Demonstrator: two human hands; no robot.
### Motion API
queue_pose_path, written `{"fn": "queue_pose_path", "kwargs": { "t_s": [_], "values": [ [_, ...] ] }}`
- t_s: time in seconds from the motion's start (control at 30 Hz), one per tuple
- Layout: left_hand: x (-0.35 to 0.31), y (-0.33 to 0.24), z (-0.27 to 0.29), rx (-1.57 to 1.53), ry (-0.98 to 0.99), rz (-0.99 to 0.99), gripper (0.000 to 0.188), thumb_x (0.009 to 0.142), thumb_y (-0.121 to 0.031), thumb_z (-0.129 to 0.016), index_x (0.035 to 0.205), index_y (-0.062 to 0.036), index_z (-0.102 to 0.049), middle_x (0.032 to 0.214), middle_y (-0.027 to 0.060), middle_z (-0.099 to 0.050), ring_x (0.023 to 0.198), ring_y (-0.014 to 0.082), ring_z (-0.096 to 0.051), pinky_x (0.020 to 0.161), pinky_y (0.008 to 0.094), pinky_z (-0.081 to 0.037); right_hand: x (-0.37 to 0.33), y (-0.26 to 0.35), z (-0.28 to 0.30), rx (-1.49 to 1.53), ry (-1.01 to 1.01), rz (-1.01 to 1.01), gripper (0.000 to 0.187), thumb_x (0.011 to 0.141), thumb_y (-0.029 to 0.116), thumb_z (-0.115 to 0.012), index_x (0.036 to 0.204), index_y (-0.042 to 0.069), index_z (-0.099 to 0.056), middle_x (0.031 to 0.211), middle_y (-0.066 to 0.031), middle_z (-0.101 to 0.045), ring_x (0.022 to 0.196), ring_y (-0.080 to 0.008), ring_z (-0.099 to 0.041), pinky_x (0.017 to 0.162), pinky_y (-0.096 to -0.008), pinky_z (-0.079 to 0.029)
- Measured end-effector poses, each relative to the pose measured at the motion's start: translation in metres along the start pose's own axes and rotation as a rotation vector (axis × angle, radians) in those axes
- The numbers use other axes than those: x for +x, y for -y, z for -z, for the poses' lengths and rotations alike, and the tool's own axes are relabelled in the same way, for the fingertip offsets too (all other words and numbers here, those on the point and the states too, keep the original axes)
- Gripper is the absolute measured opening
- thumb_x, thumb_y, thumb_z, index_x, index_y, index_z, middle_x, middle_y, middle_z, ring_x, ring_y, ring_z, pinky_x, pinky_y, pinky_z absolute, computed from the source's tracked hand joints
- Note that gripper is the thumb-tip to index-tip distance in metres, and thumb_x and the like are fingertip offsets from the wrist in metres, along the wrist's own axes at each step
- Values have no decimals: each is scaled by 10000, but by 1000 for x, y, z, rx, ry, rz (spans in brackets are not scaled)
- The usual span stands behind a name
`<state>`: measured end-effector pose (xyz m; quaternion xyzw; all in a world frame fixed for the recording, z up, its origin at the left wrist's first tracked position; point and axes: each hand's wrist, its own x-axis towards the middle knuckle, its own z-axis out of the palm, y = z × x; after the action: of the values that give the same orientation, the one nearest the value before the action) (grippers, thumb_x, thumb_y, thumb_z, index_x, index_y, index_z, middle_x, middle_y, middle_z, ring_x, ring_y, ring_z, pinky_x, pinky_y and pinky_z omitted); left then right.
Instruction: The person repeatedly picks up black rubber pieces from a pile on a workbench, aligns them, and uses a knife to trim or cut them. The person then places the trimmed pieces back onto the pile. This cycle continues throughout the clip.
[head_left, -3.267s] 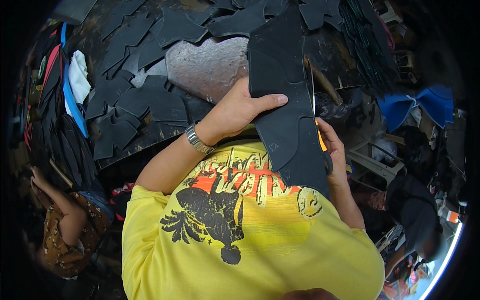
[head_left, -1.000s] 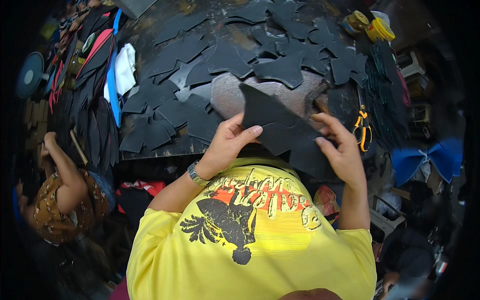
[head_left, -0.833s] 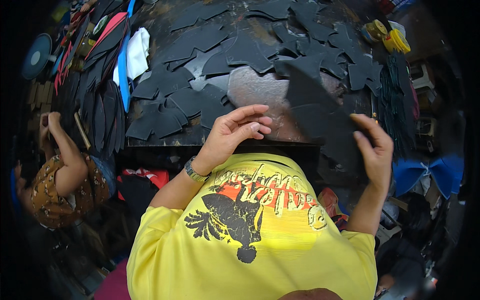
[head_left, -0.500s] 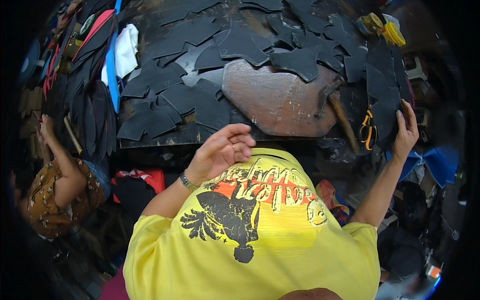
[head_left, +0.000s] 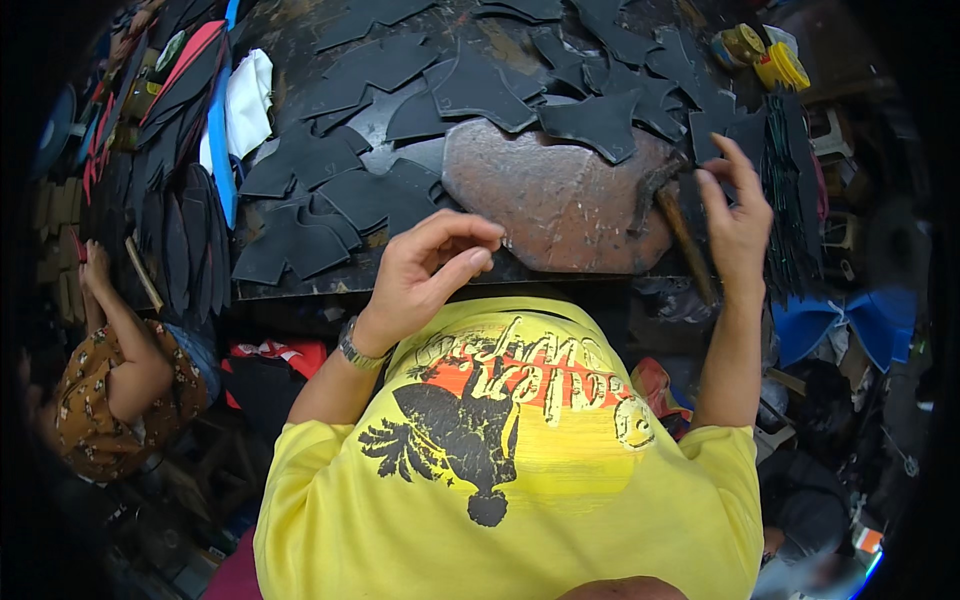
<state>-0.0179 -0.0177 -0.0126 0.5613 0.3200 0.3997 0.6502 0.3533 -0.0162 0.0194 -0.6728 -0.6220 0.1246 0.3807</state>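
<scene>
My left hand [head_left: 425, 275], a watch on its wrist, hovers at the table's front edge. Its fingers are curled, with a gap between thumb and forefinger and nothing visible in it. My right hand [head_left: 738, 225] is raised over the table's right side, thumb and forefinger apart, with no held thing showing. Left of it, a hammer [head_left: 685, 240] with a wooden handle leans across the edge of a worn brown slab [head_left: 555, 205]. Just beyond its fingertips lies a dark cut piece [head_left: 745, 128]. A stack of long black pieces [head_left: 790, 200] is on its right.
Many black cut pieces [head_left: 480, 90] cover the dark table. Dark strips, a blue strip [head_left: 225, 150] and a white cloth [head_left: 248, 100] are at the left. Yellow-topped containers [head_left: 782, 68] stand far right. Another person [head_left: 120, 390] works at the left.
My right hand has moved left and inward from the far right side. The orange-handled scissors no longer show where that hand now is. My left hand has shifted slightly, its fingers more curled.
</scene>
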Motion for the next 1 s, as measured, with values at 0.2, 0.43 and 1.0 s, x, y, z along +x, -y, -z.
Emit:
{"fn": "queue_pose_path", "kwargs": {
  "t_s": [0.2,0.43,1.0],
  "values": [
    [21,-16,13,622,-62,-266,212,917,-3,-717,1128,-22,-737,1029,94,-730,875,172,-697,769,282,-555,-17,61,-5,-303,250,155,664,847,0,-700,1475,114,-519,1159,-170,-666,1085,-346,-622,990,-423,-481],
    [32,-12,28,591,-170,-202,206,920,-19,-718,1126,-19,-730,1008,92,-724,840,184,-706,749,281,-560,-59,15,-15,-323,212,-89,720,839,-125,-564,1513,116,-485,1322,-161,-646,1222,-356,-624,1070,-436,-465],
    [53,-33,51,849,-229,-230,216,919,-32,-718,1134,-41,-739,973,84,-724,802,175,-688,711,284,-544,-28,1,-2,-496,-127,69,541,875,5,-651,1403,106,-598,1241,-179,-628,1110,-338,-637,951,-413,-506]
  ]
}}
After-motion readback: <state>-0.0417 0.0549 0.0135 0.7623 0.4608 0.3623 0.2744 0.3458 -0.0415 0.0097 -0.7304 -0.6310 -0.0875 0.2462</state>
